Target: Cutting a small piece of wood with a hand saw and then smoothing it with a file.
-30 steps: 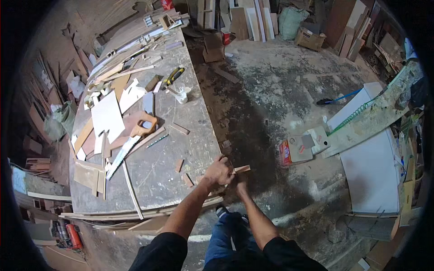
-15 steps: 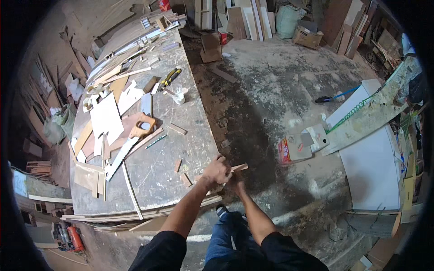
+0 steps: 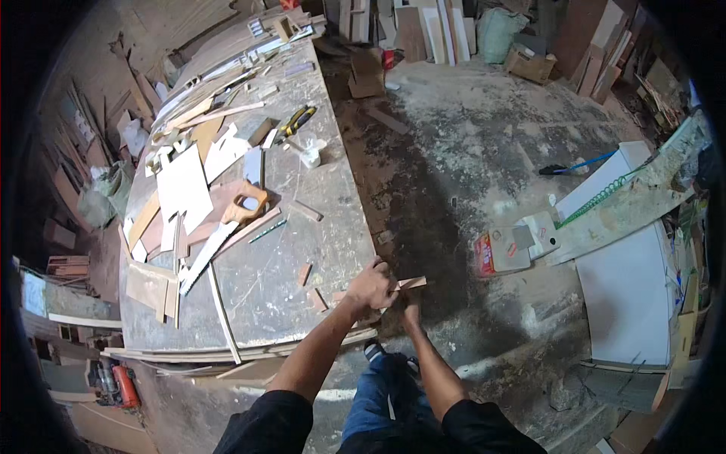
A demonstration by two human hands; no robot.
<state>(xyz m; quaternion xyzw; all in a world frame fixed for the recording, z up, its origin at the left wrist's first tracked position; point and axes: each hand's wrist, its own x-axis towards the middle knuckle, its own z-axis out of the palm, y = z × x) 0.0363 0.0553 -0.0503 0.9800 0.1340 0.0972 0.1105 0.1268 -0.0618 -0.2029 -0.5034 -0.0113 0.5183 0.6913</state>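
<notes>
At the right edge of the worktable [image 3: 291, 325], my left hand [image 3: 370, 286] is closed on a short wooden strip [image 3: 413, 283], pressing it down at the edge. One end of the strip juts past the table to the right. My right hand [image 3: 409, 310] is just below the strip, off the table edge. Its fingers are mostly hidden behind my left hand and the strip, so what it holds cannot be seen. Two small wood blocks, one reddish [image 3: 304, 273] and one paler [image 3: 318, 301], lie left of my left hand.
A handsaw [image 3: 248, 203] with an orange-brown handle, a green pencil [image 3: 268, 231], yellow-black pliers [image 3: 297, 121], a plastic cup [image 3: 311, 155] and wood scraps cover the table's left and far parts. On the floor to the right are white boards [image 3: 624, 291] and a red-labelled container [image 3: 484, 253].
The whole view has shifted slightly, so the table appears a little further right. Both hands stay at the table edge, with the strip still under my left hand.
</notes>
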